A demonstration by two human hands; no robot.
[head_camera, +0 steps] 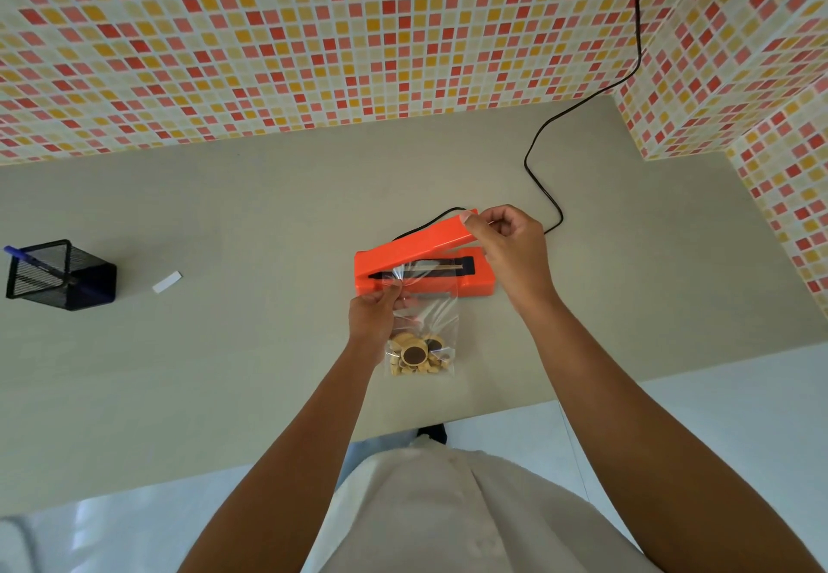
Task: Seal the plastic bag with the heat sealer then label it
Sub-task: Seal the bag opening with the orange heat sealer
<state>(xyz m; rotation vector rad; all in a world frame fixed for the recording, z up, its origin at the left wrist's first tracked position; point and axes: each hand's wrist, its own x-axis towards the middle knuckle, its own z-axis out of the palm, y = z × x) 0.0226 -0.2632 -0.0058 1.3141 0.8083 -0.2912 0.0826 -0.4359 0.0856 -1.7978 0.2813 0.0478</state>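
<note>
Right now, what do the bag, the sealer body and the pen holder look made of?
Plastic bag: thin clear film, glossy; highlights and creases show, contents visible through it. Heat sealer: likely moulded plastic, smooth orange with a soft sheen, black strip inside. Pen holder: looks like black wire mesh, matte; you can see through its walls.

glossy clear plastic bag (425,317), matt table (224,348)

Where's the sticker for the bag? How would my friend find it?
Start at the grey table and look far left, to the black mesh pen holder. Just right of it lies the label, alone on the tabletop. It is the only small white strip there, flat and blank, well away from the orange sealer.
</note>
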